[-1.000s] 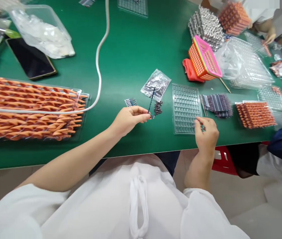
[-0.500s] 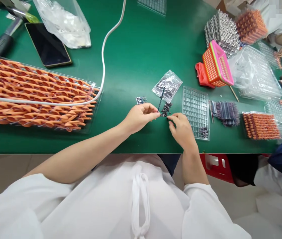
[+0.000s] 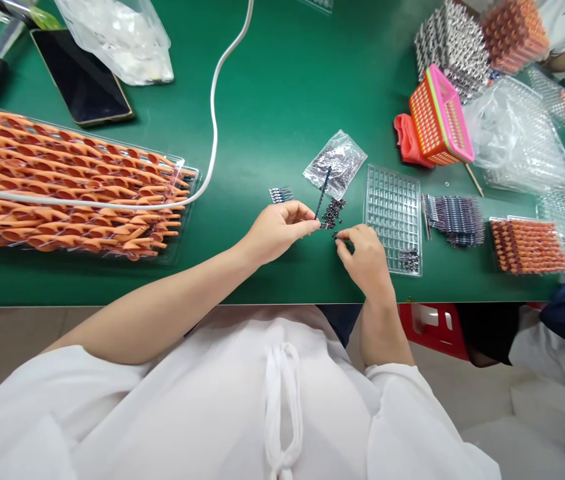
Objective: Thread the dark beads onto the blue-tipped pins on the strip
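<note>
Angling inward, left hand [image 3: 278,231] pinching rod [image 3: 322,193]

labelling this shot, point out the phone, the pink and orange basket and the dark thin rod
phone [image 3: 82,77], head view, middle of its dark screen
pink and orange basket [image 3: 427,120], head view, its orange side wall
dark thin rod [image 3: 322,193], head view, middle of its shaft

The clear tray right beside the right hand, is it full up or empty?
Nearly empty: the tray has small dark pieces bunched in its near right corner, and the other compartments look bare.
</note>
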Action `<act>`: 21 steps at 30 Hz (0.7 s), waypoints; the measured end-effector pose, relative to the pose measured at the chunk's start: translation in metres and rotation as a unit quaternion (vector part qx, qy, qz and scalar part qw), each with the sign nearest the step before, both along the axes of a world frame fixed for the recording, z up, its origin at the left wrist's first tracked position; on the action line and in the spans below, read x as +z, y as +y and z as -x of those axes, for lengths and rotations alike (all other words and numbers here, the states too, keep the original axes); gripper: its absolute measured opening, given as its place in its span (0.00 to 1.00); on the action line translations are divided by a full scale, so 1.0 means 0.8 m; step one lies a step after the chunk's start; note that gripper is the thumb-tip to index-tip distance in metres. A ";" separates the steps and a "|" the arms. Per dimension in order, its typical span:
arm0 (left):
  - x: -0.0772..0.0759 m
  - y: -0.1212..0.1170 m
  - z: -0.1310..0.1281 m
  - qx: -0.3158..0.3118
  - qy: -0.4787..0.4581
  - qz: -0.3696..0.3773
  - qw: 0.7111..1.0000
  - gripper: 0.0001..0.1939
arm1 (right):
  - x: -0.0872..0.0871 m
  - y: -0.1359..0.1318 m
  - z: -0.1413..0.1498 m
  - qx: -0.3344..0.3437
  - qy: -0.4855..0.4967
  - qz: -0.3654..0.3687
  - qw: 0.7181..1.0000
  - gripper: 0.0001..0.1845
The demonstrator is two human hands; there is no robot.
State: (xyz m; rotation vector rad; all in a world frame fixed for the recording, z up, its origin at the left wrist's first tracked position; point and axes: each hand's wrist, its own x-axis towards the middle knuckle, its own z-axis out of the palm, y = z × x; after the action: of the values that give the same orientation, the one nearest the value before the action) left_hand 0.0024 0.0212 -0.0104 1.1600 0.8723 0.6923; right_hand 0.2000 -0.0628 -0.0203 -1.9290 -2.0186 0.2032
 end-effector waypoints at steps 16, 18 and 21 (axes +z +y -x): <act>0.006 -0.011 0.003 -0.076 -0.140 -0.012 0.987 0.10 | 0.030 -0.007 0.035 -0.020 0.303 -0.117 0.946 0.03; 0.008 -0.017 0.004 -0.085 -0.149 -0.041 0.984 0.09 | 0.030 -0.006 0.042 -0.016 0.335 -0.149 0.930 0.03; 0.007 -0.025 0.005 -0.075 -0.138 -0.089 0.984 0.08 | 0.022 -0.003 0.050 -0.028 0.322 -0.195 0.926 0.03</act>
State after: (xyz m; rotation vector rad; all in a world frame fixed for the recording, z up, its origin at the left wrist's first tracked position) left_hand -0.0016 0.0011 -0.0046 1.2398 0.4923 0.7965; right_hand 0.1602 -0.0655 -0.0024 -1.4203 -1.4324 0.3404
